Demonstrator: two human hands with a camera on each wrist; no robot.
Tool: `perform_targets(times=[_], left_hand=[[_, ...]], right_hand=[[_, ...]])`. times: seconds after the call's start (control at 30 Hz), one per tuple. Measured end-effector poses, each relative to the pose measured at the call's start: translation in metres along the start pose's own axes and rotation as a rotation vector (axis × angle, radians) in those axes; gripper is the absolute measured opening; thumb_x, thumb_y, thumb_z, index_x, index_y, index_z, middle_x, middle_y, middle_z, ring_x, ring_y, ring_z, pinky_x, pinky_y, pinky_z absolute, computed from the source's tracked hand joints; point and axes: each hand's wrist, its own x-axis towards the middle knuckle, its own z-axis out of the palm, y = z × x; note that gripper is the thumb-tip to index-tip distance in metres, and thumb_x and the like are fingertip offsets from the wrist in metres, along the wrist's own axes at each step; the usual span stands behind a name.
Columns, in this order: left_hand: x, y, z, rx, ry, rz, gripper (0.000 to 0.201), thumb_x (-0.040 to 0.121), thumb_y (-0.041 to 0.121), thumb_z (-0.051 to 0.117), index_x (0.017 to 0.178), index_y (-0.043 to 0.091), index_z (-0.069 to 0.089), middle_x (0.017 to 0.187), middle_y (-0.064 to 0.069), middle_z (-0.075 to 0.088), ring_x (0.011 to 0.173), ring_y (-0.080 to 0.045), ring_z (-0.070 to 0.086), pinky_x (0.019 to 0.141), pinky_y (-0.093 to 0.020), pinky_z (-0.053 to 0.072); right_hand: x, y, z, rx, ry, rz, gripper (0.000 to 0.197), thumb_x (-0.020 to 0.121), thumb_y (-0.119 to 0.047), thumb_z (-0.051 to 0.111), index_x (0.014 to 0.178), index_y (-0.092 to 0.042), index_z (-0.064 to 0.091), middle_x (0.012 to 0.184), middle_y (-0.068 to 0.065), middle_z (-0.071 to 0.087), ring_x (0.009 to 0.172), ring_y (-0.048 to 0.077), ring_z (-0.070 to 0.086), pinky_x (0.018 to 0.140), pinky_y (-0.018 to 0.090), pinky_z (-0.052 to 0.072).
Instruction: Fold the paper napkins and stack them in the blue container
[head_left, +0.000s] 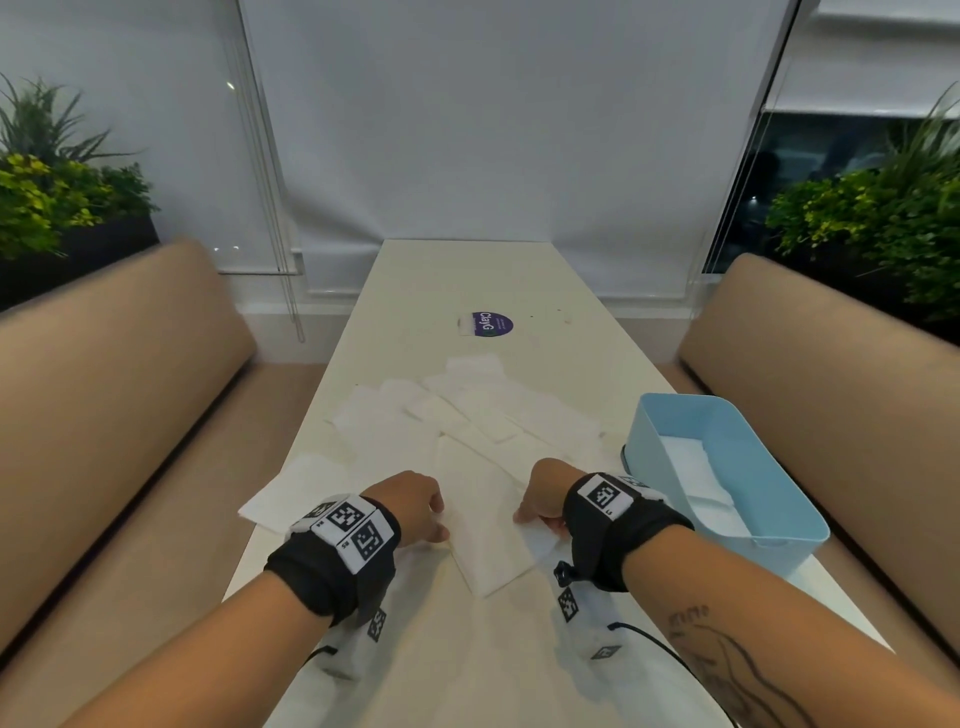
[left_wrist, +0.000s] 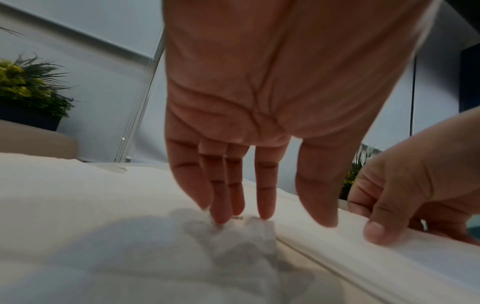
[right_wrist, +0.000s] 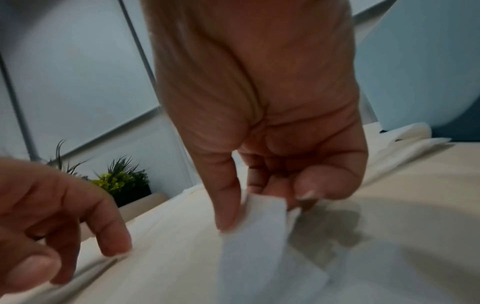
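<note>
A white paper napkin (head_left: 483, 519) lies flat on the table's near middle, between my hands. My left hand (head_left: 439, 519) rests straight fingertips (left_wrist: 221, 214) on the napkin's left edge. My right hand (head_left: 524, 514) pinches the napkin's right corner (right_wrist: 254, 236) between thumb and fingers and lifts it slightly. The blue container (head_left: 639, 441) stands at the right edge of the table, just past my right wrist, with folded napkins (head_left: 696, 478) lying inside. Several loose napkins (head_left: 467, 410) lie spread beyond my hands.
Another napkin (head_left: 296, 488) overhangs the table's left edge near my left wrist. A purple round sticker (head_left: 488, 325) sits farther up the narrow white table (head_left: 467, 270). Tan benches (head_left: 104, 389) run along both sides, with planters behind them.
</note>
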Motion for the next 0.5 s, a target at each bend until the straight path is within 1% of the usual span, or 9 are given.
perform_targets(times=[0.03, 0.07, 0.17, 0.23, 0.27, 0.33, 0.4, 0.43, 0.5], left_hand=[[0.0, 0.001, 0.0, 0.001, 0.005, -0.001, 0.043, 0.087, 0.037, 0.062, 0.124, 0.018, 0.053, 0.127, -0.001, 0.05, 0.116, -0.018, 0.051, 0.097, -0.027, 0.041], [0.0, 0.001, 0.001, -0.004, 0.011, -0.003, 0.042, 0.086, 0.037, 0.062, 0.123, 0.018, 0.053, 0.126, -0.001, 0.051, 0.115, -0.018, 0.051, 0.096, -0.027, 0.041], [0.001, 0.001, 0.0, -0.045, 0.043, -0.014, 0.033, 0.089, 0.036, 0.059, 0.115, 0.016, 0.056, 0.119, -0.001, 0.055, 0.109, -0.018, 0.053, 0.089, -0.025, 0.04], [0.0, 0.003, -0.003, -0.077, 0.078, -0.013, 0.024, 0.092, 0.036, 0.054, 0.1, 0.015, 0.058, 0.106, -0.003, 0.059, 0.098, -0.018, 0.055, 0.082, -0.024, 0.04], [0.001, 0.004, -0.004, -0.104, 0.09, -0.016, 0.024, 0.094, 0.038, 0.051, 0.09, 0.014, 0.057, 0.097, -0.004, 0.059, 0.09, -0.019, 0.055, 0.079, -0.025, 0.04], [0.002, 0.005, -0.006, -0.216, 0.076, -0.044, 0.038, 0.097, 0.042, 0.042, 0.075, 0.013, 0.054, 0.082, -0.004, 0.059, 0.073, -0.019, 0.054, 0.074, -0.028, 0.042], [0.001, 0.008, -0.007, -0.371, 0.021, -0.107, 0.054, 0.098, 0.05, 0.03, 0.069, 0.011, 0.056, 0.07, -0.002, 0.059, 0.06, -0.017, 0.054, 0.063, -0.026, 0.042], [0.0, 0.009, -0.007, -0.456, -0.007, -0.14, 0.062, 0.097, 0.055, 0.025, 0.071, 0.009, 0.058, 0.068, -0.003, 0.06, 0.056, -0.016, 0.054, 0.059, -0.024, 0.042], [-0.005, 0.01, -0.009, -0.615, -0.053, -0.187, 0.074, 0.093, 0.063, 0.017, 0.08, 0.005, 0.061, 0.069, -0.007, 0.064, 0.055, -0.017, 0.058, 0.056, -0.023, 0.043]], right_hand=[[0.0, -0.001, 0.001, -0.058, 0.011, -0.003, 0.036, 0.093, -0.024, 0.058, 0.062, -0.012, 0.042, 0.064, 0.002, 0.044, 0.058, 0.019, 0.047, 0.055, 0.02, 0.043], [-0.002, -0.002, 0.002, -0.094, 0.023, -0.011, 0.039, 0.094, -0.028, 0.055, 0.061, -0.011, 0.042, 0.063, 0.002, 0.044, 0.057, 0.019, 0.046, 0.058, 0.024, 0.042], [0.0, -0.005, -0.001, -0.031, 0.034, -0.027, 0.039, 0.095, -0.028, 0.054, 0.063, -0.01, 0.042, 0.061, 0.002, 0.047, 0.051, 0.014, 0.045, 0.046, 0.022, 0.038], [-0.007, -0.009, -0.008, 0.0, 0.061, -0.051, 0.038, 0.095, -0.028, 0.053, 0.064, -0.009, 0.043, 0.061, 0.003, 0.048, 0.05, 0.014, 0.046, 0.045, 0.021, 0.039], [-0.009, -0.01, -0.012, 0.007, 0.078, -0.075, 0.037, 0.096, -0.029, 0.051, 0.066, -0.008, 0.045, 0.062, 0.003, 0.048, 0.051, 0.014, 0.047, 0.048, 0.021, 0.04], [-0.015, -0.013, -0.019, 0.034, 0.107, -0.14, 0.033, 0.097, -0.029, 0.047, 0.077, -0.003, 0.053, 0.069, 0.004, 0.051, 0.062, 0.018, 0.055, 0.054, 0.021, 0.043], [-0.02, -0.016, -0.025, 0.154, 0.095, -0.188, 0.032, 0.097, -0.028, 0.046, 0.1, 0.001, 0.061, 0.083, 0.006, 0.054, 0.082, 0.024, 0.059, 0.06, 0.026, 0.051], [-0.02, -0.016, -0.027, 0.251, 0.089, -0.2, 0.032, 0.097, -0.028, 0.047, 0.108, 0.0, 0.06, 0.088, 0.005, 0.052, 0.086, 0.026, 0.059, 0.06, 0.028, 0.053], [-0.025, -0.016, -0.029, 0.513, 0.095, -0.22, 0.027, 0.095, -0.025, 0.051, 0.112, -0.004, 0.056, 0.087, 0.001, 0.05, 0.078, 0.021, 0.058, 0.056, 0.028, 0.056]])
